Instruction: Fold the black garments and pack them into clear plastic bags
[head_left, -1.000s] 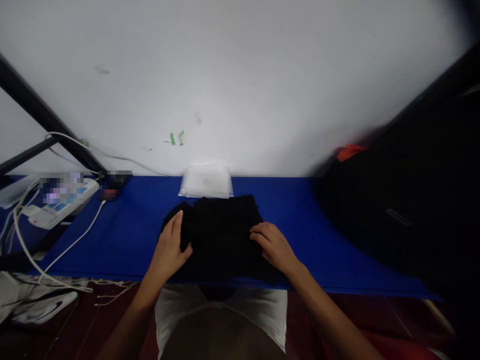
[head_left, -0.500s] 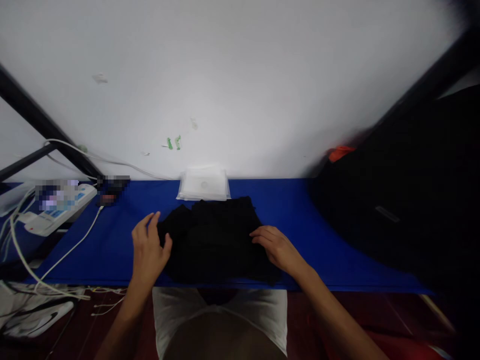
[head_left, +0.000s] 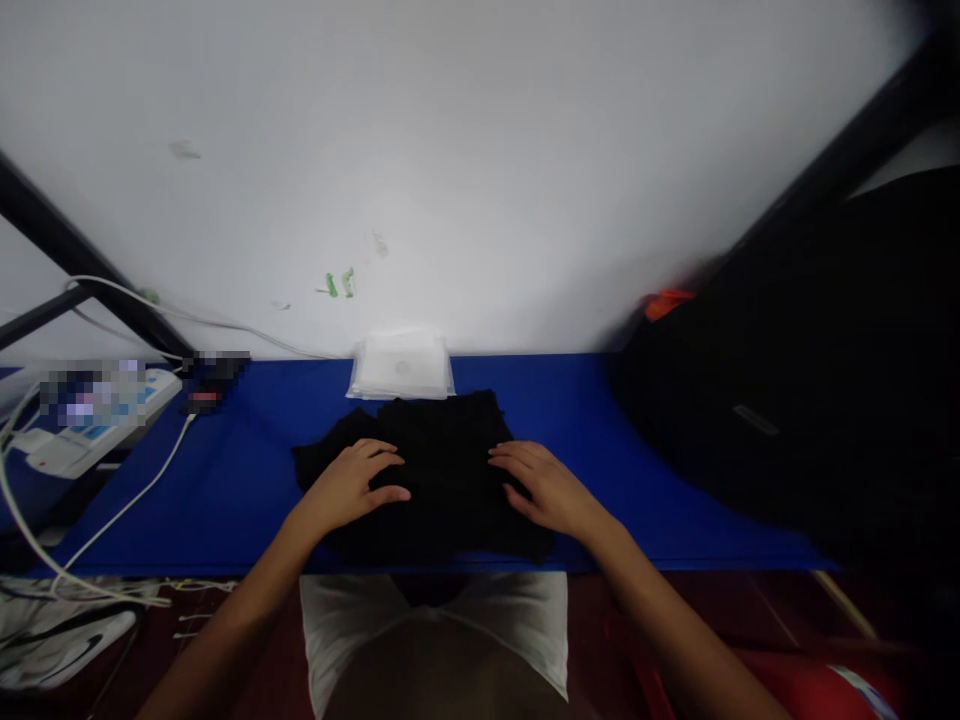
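Head camera shows a rumpled piece of matte black fabric lying on a flat, deep-blue tabletop, nearer the person than a flat stack of white, plastic-sleeved packets. Both bare hands rest palm-down on it, fingers loosely spread: the left hand over its left part, the right hand along its right edge.
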